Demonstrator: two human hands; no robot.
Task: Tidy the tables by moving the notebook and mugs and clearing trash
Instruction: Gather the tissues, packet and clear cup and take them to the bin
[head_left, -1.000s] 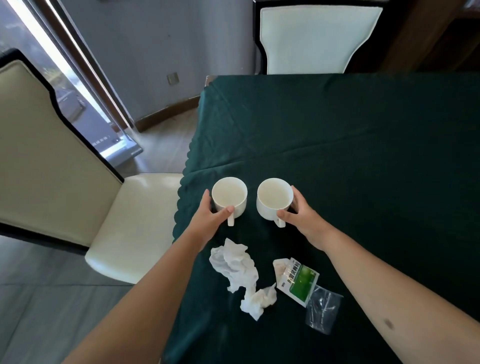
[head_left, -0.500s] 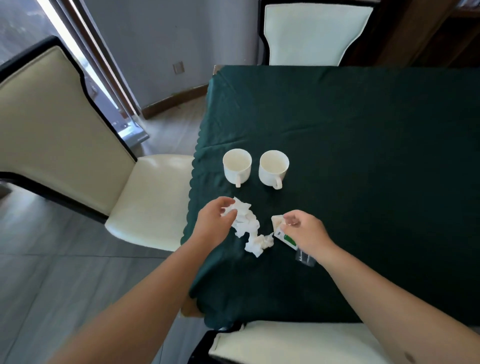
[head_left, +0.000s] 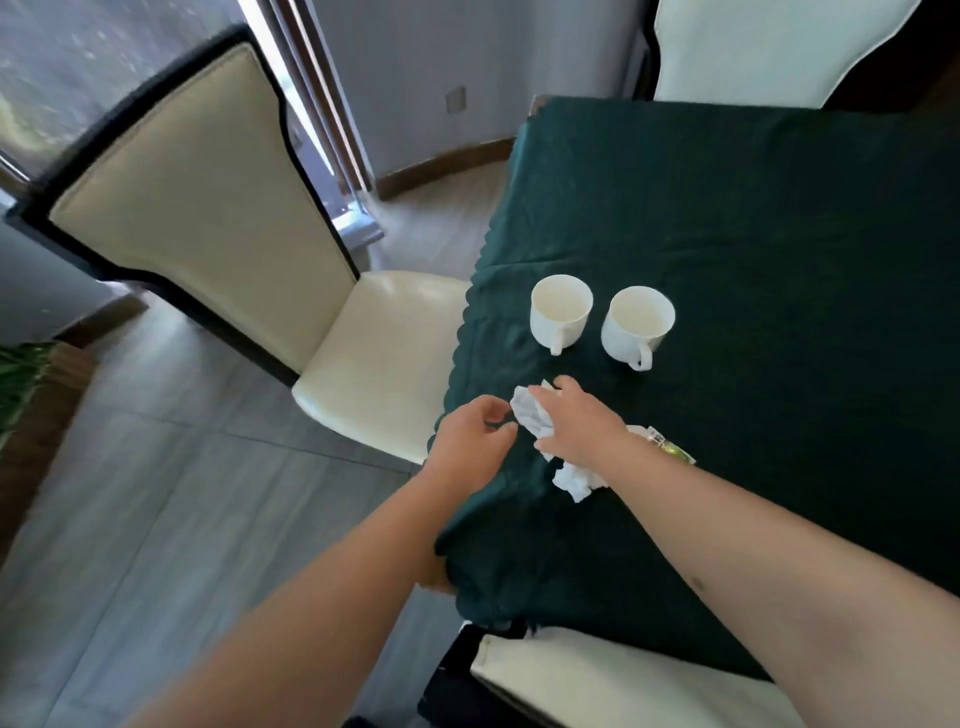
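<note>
Two empty white mugs, the left mug (head_left: 561, 317) and the right mug (head_left: 638, 327), stand side by side near the left edge of the table with the dark green cloth (head_left: 753, 234). Just in front of them lies crumpled white tissue (head_left: 527, 415), with a loose end (head_left: 574, 480) trailing toward me. My right hand (head_left: 584, 423) lies over the tissue, fingers and thumb closed around it. My left hand (head_left: 475, 441) is curled at the tissue's left edge; I cannot tell whether it pinches the paper. A green and white packet (head_left: 675, 452) peeks out behind my right wrist.
A cream chair with a dark frame (head_left: 218, 208) stands left of the table, its seat (head_left: 379, 358) close to the cloth's edge. A second chair (head_left: 613, 680) is right below me and a third chair (head_left: 758, 47) stands at the far end. Grey tiled floor (head_left: 156, 519) spreads to the left.
Both hands left the mugs and came down to the trash. My right hand then moved left from the packet onto the tissue. The view swung left.
</note>
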